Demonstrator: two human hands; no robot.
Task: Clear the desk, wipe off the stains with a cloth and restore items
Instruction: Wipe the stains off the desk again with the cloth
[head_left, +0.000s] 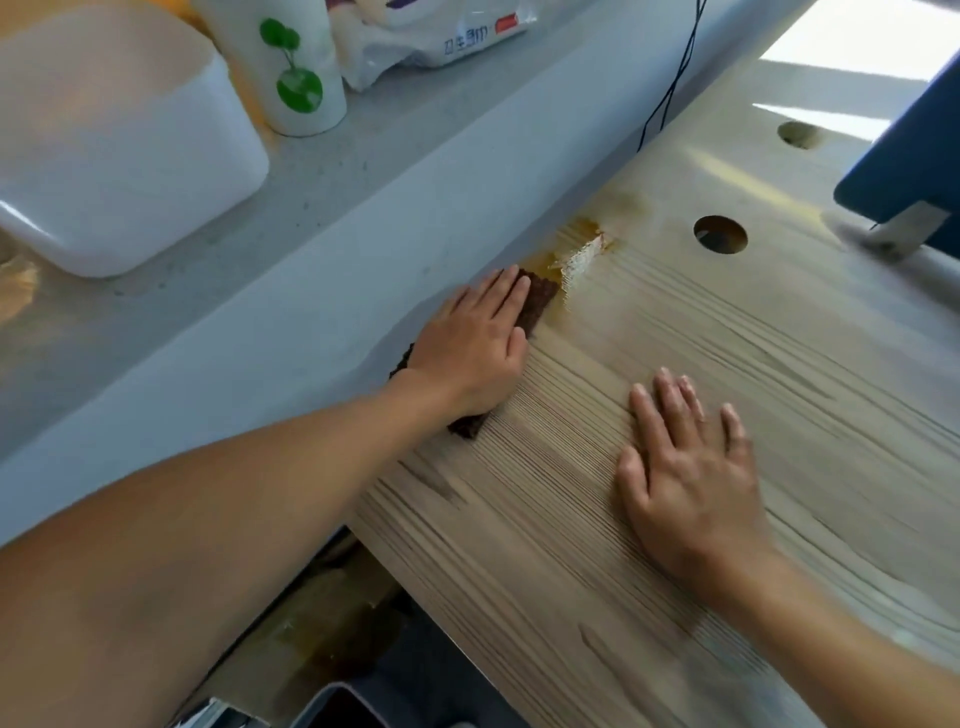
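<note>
A dark brown cloth (540, 299) lies flat on the wooden desk (779, 415) along its left edge. My left hand (472, 343) presses on it with straight fingers, covering most of it. Just beyond the cloth's far end is a yellow-brown stain (582, 249) with a pale smear through it. My right hand (685, 467) rests palm down on the bare wood to the right, fingers spread, holding nothing.
A grey ledge (311, 218) runs along the desk's left side, carrying a white plastic tub (119, 150), a white cup with green leaves (296, 78) and a tissue pack (441, 31). Two round cable holes (720, 235) pierce the desk. A blue object (914, 166) stands at far right.
</note>
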